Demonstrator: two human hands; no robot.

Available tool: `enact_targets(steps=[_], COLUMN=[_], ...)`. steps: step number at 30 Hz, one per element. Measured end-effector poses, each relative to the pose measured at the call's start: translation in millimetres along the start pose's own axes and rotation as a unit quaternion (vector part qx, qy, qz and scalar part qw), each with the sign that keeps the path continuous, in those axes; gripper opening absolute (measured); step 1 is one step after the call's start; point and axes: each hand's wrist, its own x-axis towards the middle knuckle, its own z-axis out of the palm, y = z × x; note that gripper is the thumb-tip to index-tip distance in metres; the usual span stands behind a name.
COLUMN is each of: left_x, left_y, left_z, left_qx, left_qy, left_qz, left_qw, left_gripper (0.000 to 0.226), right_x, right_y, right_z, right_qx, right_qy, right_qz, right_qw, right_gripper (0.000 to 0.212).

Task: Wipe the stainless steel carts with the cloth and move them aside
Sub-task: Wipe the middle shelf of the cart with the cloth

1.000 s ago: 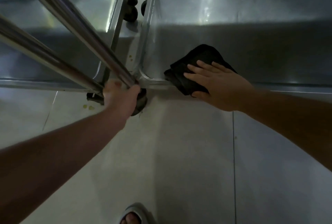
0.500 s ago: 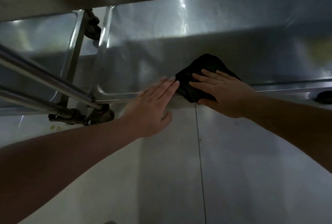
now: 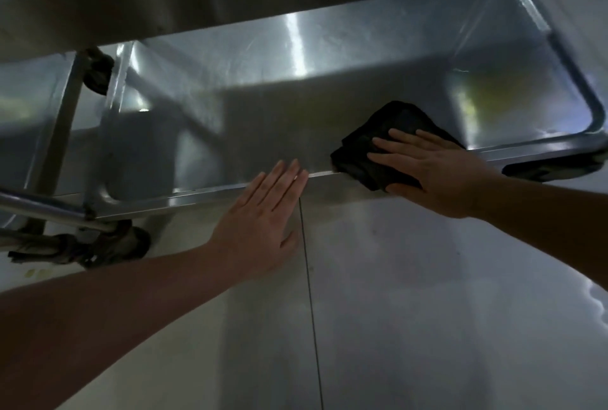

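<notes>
I am looking down at the low shelf of a shiny steel cart [image 3: 296, 107]. My right hand [image 3: 437, 169] is lying flat on a black cloth [image 3: 388, 143], with the fingers straight and pressing it down, not curled round it. The cloth is sitting bunched up on the near edge of the shelf, toward the right side, and part of it is hanging over the rim. My left hand [image 3: 263, 222] is also flat and holding nothing. Its fingers [image 3: 289, 176] are lying close together and touching the near rim of the same shelf, a little way left of the cloth. A second cart [image 3: 29, 113] is standing just beside this one on the left, and I am seeing dark wheels [image 3: 98, 74] between the two. Another wheel [image 3: 121, 245] is showing under the near left corner. A pale tiled floor [image 3: 394, 294] is lying under my arms, with a thin dark line running down it.
</notes>
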Motion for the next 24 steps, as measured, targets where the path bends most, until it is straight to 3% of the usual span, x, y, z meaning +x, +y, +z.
enact_targets(steps=[9,16,24], left_x=[56,107,115], left_y=[63,118,124], left_z=[4,12,10], left_qx=[-0.019,-0.037,-0.025], left_qy=[-0.007,0.047,-0.007], left_qz=[0.013,-0.004,0.006], left_qw=[1.000,0.998,1.000], left_gripper=[0.077,0.074,0.080], right_x=[-57,-104,-112], right_y=[73,115,134], right_z=[-1,-3,-4], right_qx=[-0.013,0.030,0.091], right_qy=[0.002,0.013,0.057], right_qz=[0.061,0.165,0.332], right_qw=[0.998,0.986,0.937], right_gripper=[0.065,0.074,0.082])
